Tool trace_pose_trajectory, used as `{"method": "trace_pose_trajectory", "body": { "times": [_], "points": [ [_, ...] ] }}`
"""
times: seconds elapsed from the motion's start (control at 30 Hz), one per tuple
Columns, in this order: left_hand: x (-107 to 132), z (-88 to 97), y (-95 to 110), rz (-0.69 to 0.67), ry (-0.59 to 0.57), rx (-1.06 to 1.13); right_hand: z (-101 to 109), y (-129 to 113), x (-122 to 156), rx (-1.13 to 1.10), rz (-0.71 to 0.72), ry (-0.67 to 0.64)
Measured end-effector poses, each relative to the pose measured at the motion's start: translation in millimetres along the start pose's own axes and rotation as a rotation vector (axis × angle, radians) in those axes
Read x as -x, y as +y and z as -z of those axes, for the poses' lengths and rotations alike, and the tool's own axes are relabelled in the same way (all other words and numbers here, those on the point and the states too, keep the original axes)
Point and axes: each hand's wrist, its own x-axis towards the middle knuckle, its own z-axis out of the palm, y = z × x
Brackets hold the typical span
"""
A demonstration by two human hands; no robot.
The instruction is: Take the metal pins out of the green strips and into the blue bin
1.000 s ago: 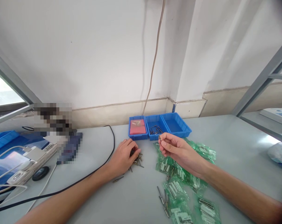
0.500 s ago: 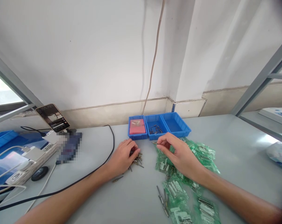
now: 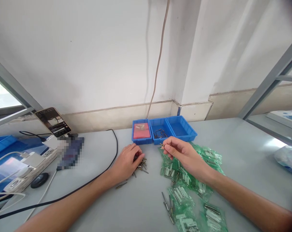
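Note:
My right hand (image 3: 181,153) pinches a slim metal bit (image 3: 161,145) between thumb and fingertips, just in front of the middle blue bin. One end of the bit sticks out to the left. My left hand (image 3: 128,161) rests on the table with curled fingers, over a loose pile of metal bits (image 3: 143,166). What its fingers hold, if anything, is hidden. A single bit (image 3: 121,185) lies below that hand. Under and beside my right hand spread green plastic packets (image 3: 182,195) with metal bits and white pieces inside. More loose bits (image 3: 167,207) lie left of the packets.
Three blue bins stand against the wall: the left bin (image 3: 141,141) holds red sheets, the middle bin (image 3: 160,121) several bits, and the right bin (image 3: 181,125) is beside it. A black cable (image 3: 113,158), power strip (image 3: 32,170) and phone (image 3: 53,121) are on the left.
My right hand has turned slightly, and the bit in its fingertips now points more up-left and shows less. My left hand stays over the pile.

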Motion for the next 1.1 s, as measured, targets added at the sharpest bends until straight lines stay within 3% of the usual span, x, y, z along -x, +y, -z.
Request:
{"method": "trace_pose_trajectory", "body": {
  "times": [0.33,0.7,0.83,1.0,1.1],
  "points": [
    [0,-0.8,-1,-0.008,-0.003,-0.004,-2,-1,0,-0.525,-0.23,-0.061],
    [0,-0.4,0,-0.01,0.004,-0.005,-2,-6,2,-0.518,-0.245,-0.024],
    [-1,-0.7,0,-0.006,0.003,-0.01,-2,-6,2,-0.292,-0.206,0.003],
    [0,-0.6,0,-0.004,0.005,-0.016,-3,2,5,0.279,0.01,0.11],
    [0,-0.4,0,-0.009,0.003,-0.017,-3,4,7,0.445,0.096,0.127]
  ]
}}
